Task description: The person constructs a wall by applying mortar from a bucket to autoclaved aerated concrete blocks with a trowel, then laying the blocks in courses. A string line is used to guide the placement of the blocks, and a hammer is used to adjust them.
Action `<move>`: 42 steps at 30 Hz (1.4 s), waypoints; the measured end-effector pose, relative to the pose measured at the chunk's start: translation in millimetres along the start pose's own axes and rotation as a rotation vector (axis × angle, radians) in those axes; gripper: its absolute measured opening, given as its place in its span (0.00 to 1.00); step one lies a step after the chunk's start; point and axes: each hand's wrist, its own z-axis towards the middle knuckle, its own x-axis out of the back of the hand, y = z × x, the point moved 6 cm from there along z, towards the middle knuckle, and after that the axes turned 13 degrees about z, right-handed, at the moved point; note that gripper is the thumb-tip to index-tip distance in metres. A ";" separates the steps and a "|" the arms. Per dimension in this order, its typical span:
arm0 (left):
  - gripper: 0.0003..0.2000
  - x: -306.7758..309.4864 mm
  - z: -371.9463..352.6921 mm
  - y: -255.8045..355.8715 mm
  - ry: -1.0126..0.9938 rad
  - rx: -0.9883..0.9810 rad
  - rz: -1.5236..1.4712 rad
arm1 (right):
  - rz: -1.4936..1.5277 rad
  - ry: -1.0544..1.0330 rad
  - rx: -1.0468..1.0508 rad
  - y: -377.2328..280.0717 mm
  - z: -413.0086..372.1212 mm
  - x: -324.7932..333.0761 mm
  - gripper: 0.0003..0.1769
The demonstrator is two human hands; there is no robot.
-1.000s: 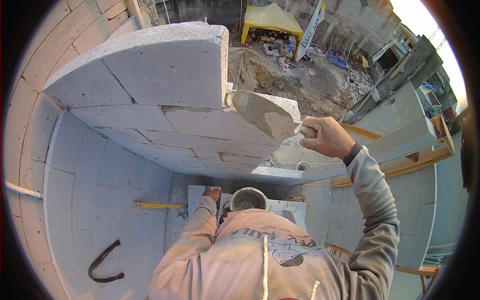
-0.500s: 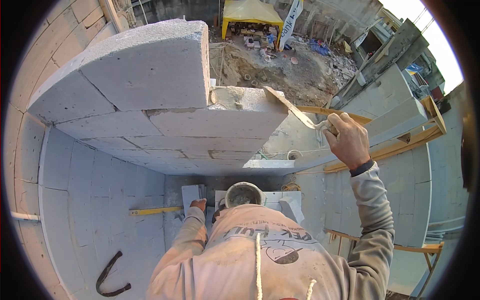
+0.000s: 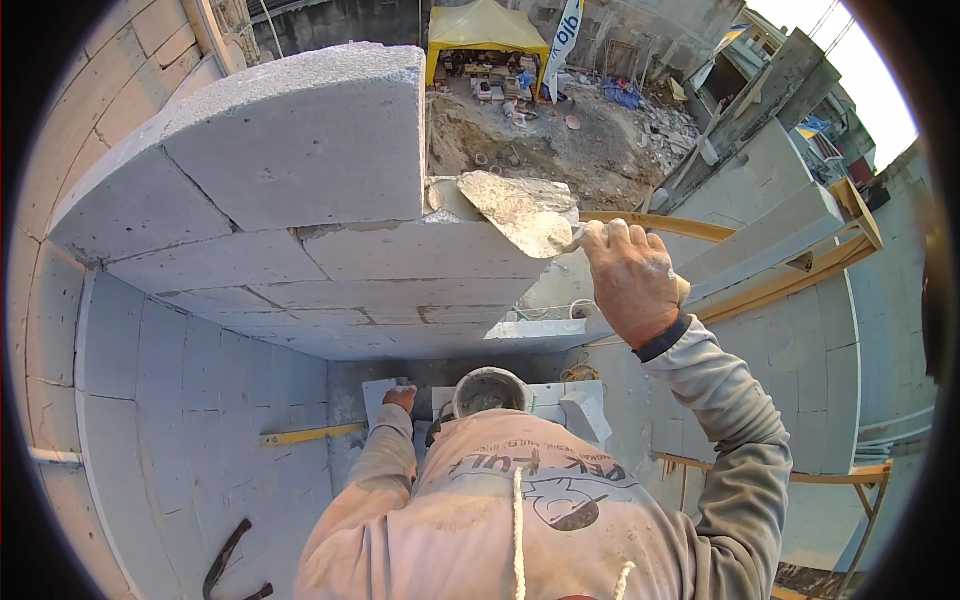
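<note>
Centrally, the right hand (image 3: 632,280) lies at 3 o'clock from mid-view, its fingers wrapped fully around the handle of a trowel (image 3: 520,212). The blade, smeared with grey mortar, runs from the hand toward 10 o'clock and is tilted over the top face of the block wall (image 3: 420,250). Whether it touches the mortar bed (image 3: 448,196) there cannot be told. At 9 o'clock of the blade stands the upper block (image 3: 290,140), its end face just beside the bed. The left hand (image 3: 401,398), at 6 o'clock from mid-view, rests on the edge of a pale slab (image 3: 378,392); its grip cannot be made out. A bucket (image 3: 490,392) sits at 3 o'clock of this hand, a yellow level (image 3: 300,435) at 8 o'clock.
</note>
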 end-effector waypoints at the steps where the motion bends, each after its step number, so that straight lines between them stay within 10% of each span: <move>1: 0.24 -1.7 1.5 -2.3 -0.001 -0.002 0.001 | -0.017 -0.005 0.024 -5.9 0.1 0.1 0.16; 23: 0.24 4.7 20.9 -33.1 -0.067 -0.100 0.176 | 0.218 0.089 -0.170 11.9 -3.7 22.6 0.10; 31: 0.25 -7.4 25.7 -42.5 -0.032 -0.128 0.114 | 0.143 0.002 0.119 -10.6 -3.4 7.0 0.14; 42: 0.26 21.4 25.4 -46.2 -0.161 0.023 0.172 | 0.224 0.149 -0.266 34.1 -48.2 30.1 0.10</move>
